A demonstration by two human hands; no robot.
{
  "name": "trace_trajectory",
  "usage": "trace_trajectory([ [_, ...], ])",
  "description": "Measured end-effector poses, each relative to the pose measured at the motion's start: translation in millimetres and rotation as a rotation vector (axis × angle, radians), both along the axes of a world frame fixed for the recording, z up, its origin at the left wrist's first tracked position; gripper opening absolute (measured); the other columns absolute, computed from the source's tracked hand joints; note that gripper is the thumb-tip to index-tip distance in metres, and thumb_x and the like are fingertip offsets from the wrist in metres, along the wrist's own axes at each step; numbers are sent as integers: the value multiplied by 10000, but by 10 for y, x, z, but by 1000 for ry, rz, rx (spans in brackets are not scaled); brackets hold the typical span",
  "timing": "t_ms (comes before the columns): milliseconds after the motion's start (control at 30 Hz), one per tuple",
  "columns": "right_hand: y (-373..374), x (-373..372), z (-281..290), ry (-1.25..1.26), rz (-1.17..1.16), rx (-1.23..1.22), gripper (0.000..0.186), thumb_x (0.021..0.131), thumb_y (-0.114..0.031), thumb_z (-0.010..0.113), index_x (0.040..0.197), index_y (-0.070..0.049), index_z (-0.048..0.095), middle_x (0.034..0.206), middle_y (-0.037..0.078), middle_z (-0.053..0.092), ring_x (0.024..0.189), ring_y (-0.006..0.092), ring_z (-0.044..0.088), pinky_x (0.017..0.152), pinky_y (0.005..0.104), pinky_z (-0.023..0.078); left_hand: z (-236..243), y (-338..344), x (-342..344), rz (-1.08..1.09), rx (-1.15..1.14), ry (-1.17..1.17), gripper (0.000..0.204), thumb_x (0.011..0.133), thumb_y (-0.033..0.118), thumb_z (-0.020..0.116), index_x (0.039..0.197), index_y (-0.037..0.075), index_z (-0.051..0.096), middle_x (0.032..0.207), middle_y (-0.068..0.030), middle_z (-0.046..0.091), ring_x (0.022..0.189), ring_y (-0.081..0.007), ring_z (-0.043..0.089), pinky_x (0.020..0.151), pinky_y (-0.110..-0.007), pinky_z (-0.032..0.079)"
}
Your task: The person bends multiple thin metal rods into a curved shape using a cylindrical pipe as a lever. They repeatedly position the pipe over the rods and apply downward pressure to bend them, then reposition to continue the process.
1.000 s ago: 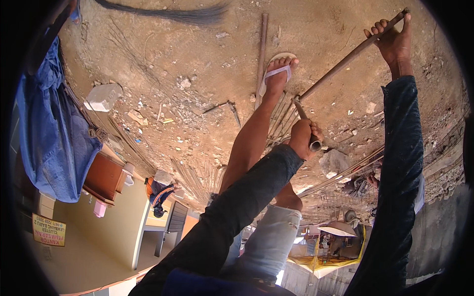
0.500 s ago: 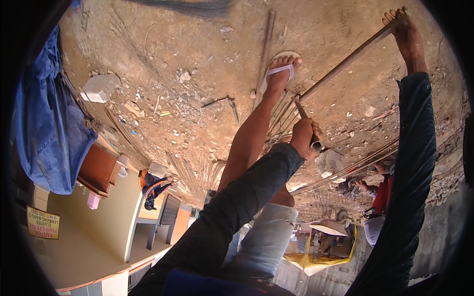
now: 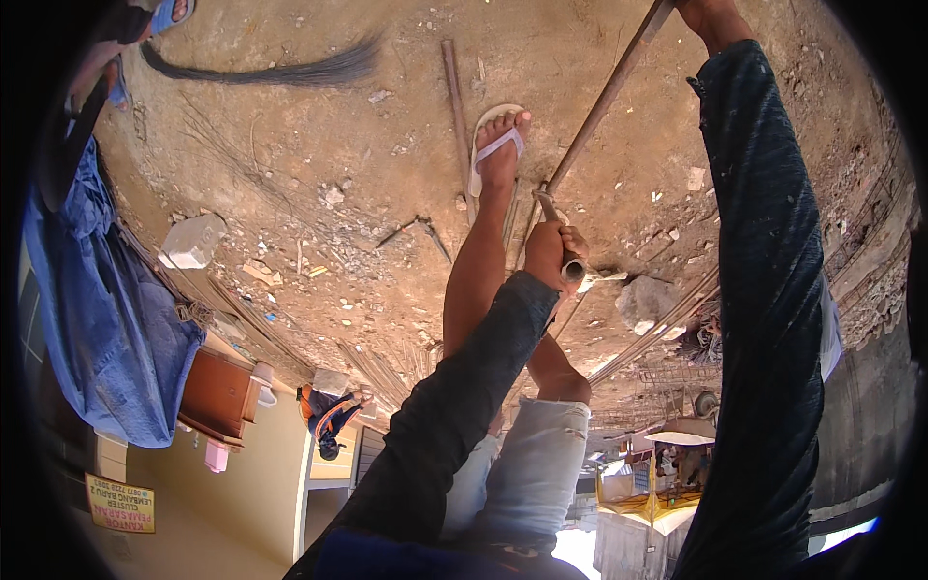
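Note:
My left hand (image 3: pixel 554 253) is closed round a short metal bar with a hollow, pipe-like end (image 3: pixel 574 271) showing below the fist. The bar's far end meets a long, rusty brown pipe (image 3: pixel 607 101) just beyond my knuckles. That pipe slants up to the right, where my right hand (image 3: pixel 710 19) grips it at the top edge, its fingers partly cut off. Thin metal rods (image 3: pixel 520 227) lie on the ground beneath the joint. My foot, in a flip-flop (image 3: pixel 498 145), is planted left of the long pipe, beside another brown pipe (image 3: pixel 456 116) on the dirt.
A pale block (image 3: pixel 193 242), a black broom-like bundle (image 3: pixel 271 71), a bent dark tool (image 3: pixel 418 232) and a rock (image 3: pixel 646 303) lie around. Blue cloth (image 3: pixel 106 319) hangs at left. One person (image 3: pixel 329 416) is farther off; sandalled feet (image 3: pixel 174 14) show at top left.
The view has shifted, bringing more of the broom-like bundle and someone's feet into sight. The long pipe stands steeper, my right hand swung farther away and leftward. Both hands keep their grips.

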State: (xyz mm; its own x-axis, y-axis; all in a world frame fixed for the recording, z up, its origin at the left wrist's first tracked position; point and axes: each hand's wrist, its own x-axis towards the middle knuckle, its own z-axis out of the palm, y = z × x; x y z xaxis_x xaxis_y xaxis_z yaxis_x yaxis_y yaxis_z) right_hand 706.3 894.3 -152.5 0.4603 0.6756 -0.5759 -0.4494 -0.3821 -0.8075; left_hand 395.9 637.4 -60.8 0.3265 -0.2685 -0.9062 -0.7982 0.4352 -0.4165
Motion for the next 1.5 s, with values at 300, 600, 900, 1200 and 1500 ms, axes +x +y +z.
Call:
trace_trajectory([
  [300, 38, -272, 149, -154, -166, -121, 422, 954, -480, 618, 686, -163, 543, 556, -13, 459, 440, 134, 400, 400, 330, 314, -286, -353, -273, 110, -153, -359, 118, 915, 87, 551, 805, 100, 510, 730, 13, 520, 597, -113, 516, 557, -282, 499],
  [600, 105, -401, 91, -770, 77, -169, 416, 938, -447, 643, 687, -115, 636, 554, 9, 509, 469, 157, 452, 428, 364, 374, -294, -257, -261, -219, 118, -450, 134, 881, 141, 530, 759, 110, 487, 706, 18, 498, 577, -110, 509, 524, -265, 463],
  [900, -497, -423, 765, -1379, -92, 8, 249, 947, -265, 599, 815, -59, 648, 611, 68, 566, 510, 169, 499, 478, 357, 391, -641, -329, -220, -206, -71, -268, 162, 932, 97, 468, 770, 93, 461, 691, 4, 488, 542, -85, 504, 483, -242, 470],
  [1200, -2055, -1138, 2363, -357, -311, 73, 361, 962, -349, 644, 773, -46, 595, 776, 52, 571, 605, 132, 526, 534, 281, 392, -851, -498, -159, -251, 359, -293, 124, 929, 84, 479, 810, 64, 450, 711, -36, 472, 585, -113, 513, 548, -230, 484],
  [1500, -3326, -1626, 2908, -285, -463, 360, 576, 894, -478, 692, 652, 23, 543, 706, 60, 472, 606, 155, 468, 524, 279, 291, -506, -202, -316, -76, 263, -576, 101, 920, 97, 512, 865, 32, 458, 788, -64, 489, 701, -138, 553, 657, -223, 507],
])
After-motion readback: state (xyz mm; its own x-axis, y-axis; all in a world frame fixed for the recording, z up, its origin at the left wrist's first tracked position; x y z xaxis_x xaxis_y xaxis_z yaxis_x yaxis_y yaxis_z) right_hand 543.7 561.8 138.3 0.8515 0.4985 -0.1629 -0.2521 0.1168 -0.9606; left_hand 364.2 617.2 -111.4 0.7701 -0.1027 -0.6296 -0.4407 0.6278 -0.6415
